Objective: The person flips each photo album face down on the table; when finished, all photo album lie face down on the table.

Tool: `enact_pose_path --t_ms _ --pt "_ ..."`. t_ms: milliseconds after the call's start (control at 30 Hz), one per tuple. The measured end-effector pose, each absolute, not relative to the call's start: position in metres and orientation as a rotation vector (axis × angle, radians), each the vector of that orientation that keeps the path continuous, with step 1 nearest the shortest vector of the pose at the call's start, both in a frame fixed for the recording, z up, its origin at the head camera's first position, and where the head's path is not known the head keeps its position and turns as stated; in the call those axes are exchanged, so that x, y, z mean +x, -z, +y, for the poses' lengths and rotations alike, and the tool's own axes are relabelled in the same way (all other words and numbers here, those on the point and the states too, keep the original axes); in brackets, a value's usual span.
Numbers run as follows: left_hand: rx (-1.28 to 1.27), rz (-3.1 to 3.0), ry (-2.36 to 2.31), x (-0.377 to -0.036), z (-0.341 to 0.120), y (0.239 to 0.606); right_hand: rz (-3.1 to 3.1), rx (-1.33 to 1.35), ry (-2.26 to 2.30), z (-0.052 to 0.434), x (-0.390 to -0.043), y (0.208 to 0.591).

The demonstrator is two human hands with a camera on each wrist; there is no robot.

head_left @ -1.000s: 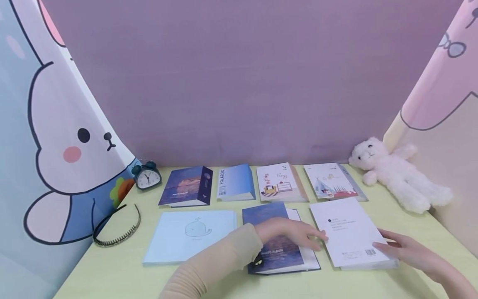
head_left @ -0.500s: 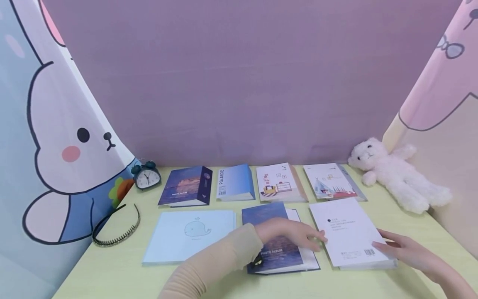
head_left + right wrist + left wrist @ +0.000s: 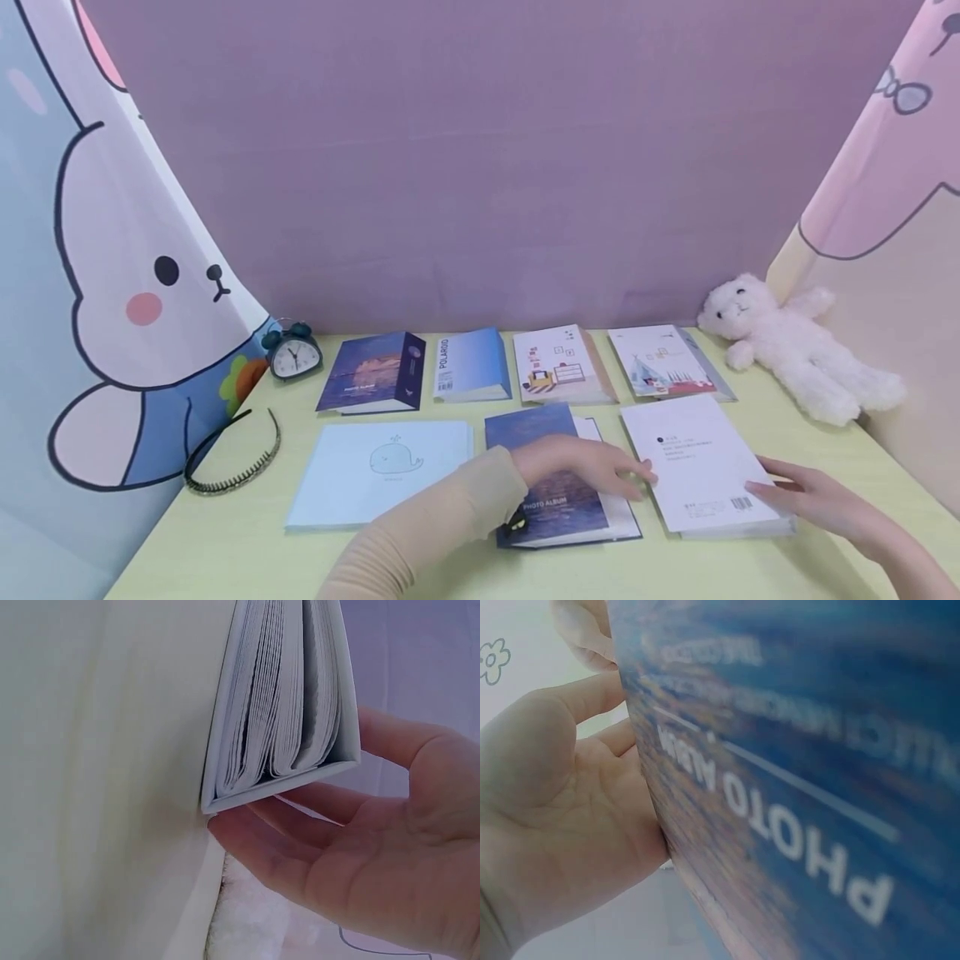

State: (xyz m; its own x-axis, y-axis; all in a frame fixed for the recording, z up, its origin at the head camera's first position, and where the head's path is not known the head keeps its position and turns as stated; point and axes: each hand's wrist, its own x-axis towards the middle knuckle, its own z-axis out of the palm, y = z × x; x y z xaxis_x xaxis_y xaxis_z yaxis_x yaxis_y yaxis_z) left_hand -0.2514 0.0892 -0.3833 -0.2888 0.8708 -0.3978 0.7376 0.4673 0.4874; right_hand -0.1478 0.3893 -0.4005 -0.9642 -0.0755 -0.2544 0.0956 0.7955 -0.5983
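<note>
A white photo album [image 3: 693, 467] with a barcode lies on the table at the front right. My left hand [image 3: 600, 468] reaches across a blue-purple photo album [image 3: 555, 500], its fingertips at the white album's left edge. That blue-purple album's printed cover fills much of the left wrist view, beside my left palm [image 3: 577, 795]. On the white album's right side, my right hand [image 3: 817, 500] rests its thumb on the cover near the edge. In the right wrist view its fairly straight fingers [image 3: 262, 844] lie along the spine, with the page edges [image 3: 277, 697] showing.
Behind stand another purple album [image 3: 367, 371], a blue Polaroid album [image 3: 471, 362] and two illustrated albums [image 3: 558, 367] in a row. A whale-cover album [image 3: 382, 475] lies left. An alarm clock [image 3: 295, 354], a headband [image 3: 232, 479] and a white plush bear [image 3: 798, 350] sit at the sides.
Both hands and the white album hold nearly the same places throughout. Only a slight shift of the whole head view shows.
</note>
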Motion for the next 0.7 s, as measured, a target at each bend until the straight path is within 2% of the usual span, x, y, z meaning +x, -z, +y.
enact_pose_path --t_ms 267,467,700 --pt "1.438 2.196 -0.429 -0.258 0.088 0.382 2.969 0.005 1.021 0.379 -0.15 0.39" --pt "1.559 2.227 -0.708 -0.263 0.078 0.381 3.103 -0.257 1.331 0.353 -0.151 0.377" --pt "1.419 2.162 -1.038 -0.263 0.057 0.377 3.135 -0.511 1.473 0.314 -0.155 0.368"
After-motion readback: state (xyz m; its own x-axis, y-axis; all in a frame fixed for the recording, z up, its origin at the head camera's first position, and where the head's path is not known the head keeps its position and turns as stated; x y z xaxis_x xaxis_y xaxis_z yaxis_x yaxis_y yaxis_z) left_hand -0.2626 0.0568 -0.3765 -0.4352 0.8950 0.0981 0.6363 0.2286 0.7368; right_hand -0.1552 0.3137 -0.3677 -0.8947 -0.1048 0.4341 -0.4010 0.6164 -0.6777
